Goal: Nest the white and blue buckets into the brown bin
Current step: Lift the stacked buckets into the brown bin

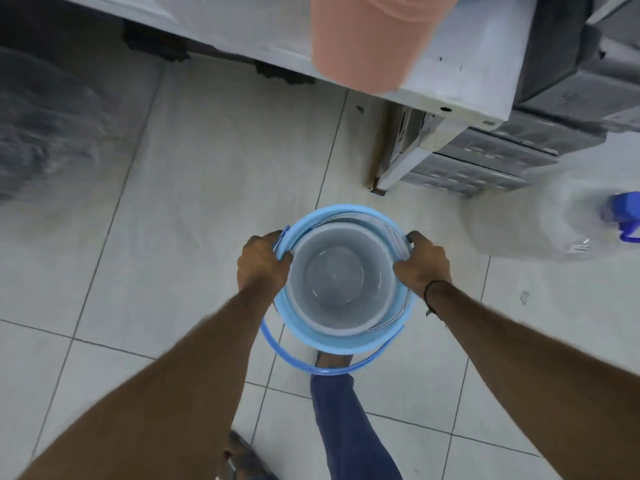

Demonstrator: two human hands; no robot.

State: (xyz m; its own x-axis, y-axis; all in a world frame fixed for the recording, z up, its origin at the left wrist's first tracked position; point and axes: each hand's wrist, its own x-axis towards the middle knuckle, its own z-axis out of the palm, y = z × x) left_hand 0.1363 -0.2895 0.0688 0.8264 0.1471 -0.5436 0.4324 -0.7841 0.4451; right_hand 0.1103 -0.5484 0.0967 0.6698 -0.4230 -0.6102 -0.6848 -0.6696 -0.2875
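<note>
No legible text anywhere. Paper label tucked inside blue bucket [346, 341], against white bucket [341, 271], too blurred to read (motion smear).

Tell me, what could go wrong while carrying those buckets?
The blue bucket is held only by its rim, left hand and right hand, so it might slip. Its loose handle hangs near the foot and could snag a step. The white bucket inside sits off-centre and may shift.

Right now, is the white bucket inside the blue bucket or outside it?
Inside. The white bucket sits within the blue bucket, whose rim rings it all around.
</note>
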